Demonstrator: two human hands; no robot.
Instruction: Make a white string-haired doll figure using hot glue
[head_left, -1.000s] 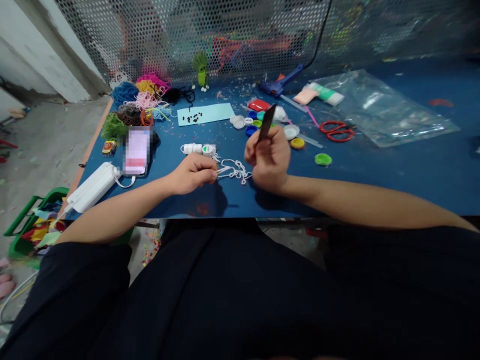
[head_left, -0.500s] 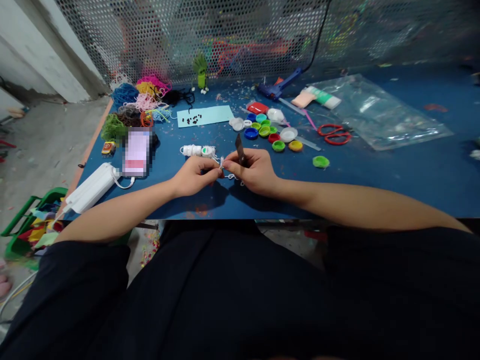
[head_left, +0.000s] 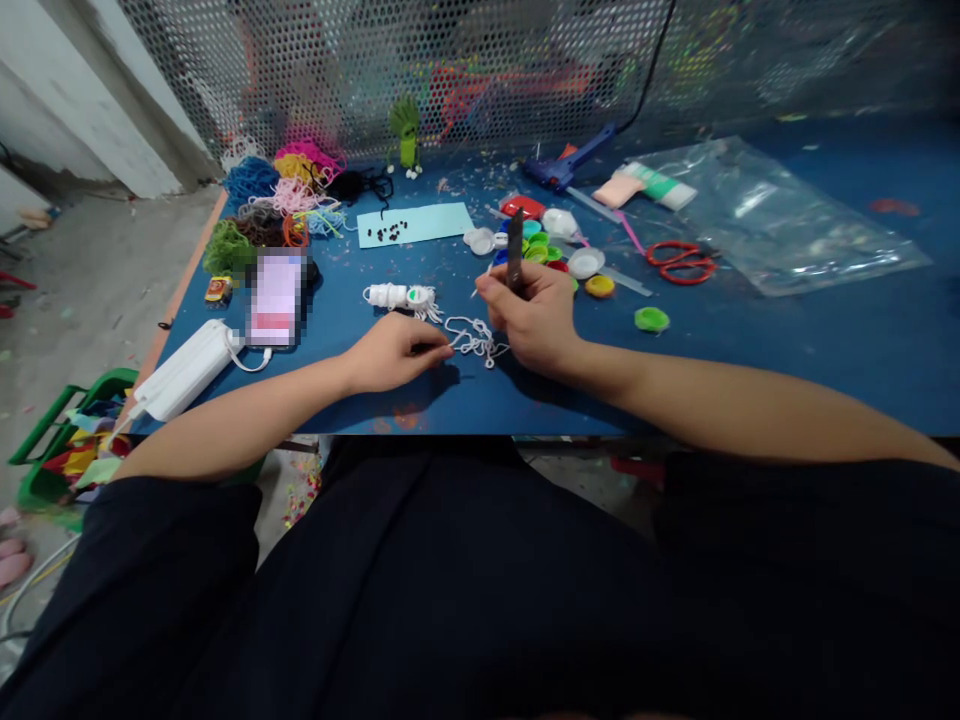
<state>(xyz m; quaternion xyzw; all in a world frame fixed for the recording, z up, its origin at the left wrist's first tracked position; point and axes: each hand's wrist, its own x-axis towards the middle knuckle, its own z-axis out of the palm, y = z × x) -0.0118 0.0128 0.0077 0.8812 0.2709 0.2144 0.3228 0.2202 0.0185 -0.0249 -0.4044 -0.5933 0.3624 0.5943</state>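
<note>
My left hand (head_left: 394,352) rests on the blue table (head_left: 750,340) with its fingertips pinched on the end of a white yarn (head_left: 471,337) that lies in loops between my hands. My right hand (head_left: 532,318) is closed around a dark flat strip (head_left: 515,250) that sticks up from the fist, beside the yarn's right end. A small white yarn bundle with a green spot (head_left: 400,296) lies just beyond my left hand.
Several coloured bottle caps (head_left: 555,255), red scissors (head_left: 681,262), a blue glue gun (head_left: 566,165), a clear plastic bag (head_left: 765,215), a light blue card (head_left: 414,224), heaps of coloured yarn (head_left: 277,205), a phone (head_left: 274,298) and a white power bank (head_left: 184,370) lie around. Perforated mesh (head_left: 450,70) stands behind.
Half a second ago both hands were together at the yarn. Now my right hand has drawn away up and right with the dark strip, and the yarn lies stretched between them.
</note>
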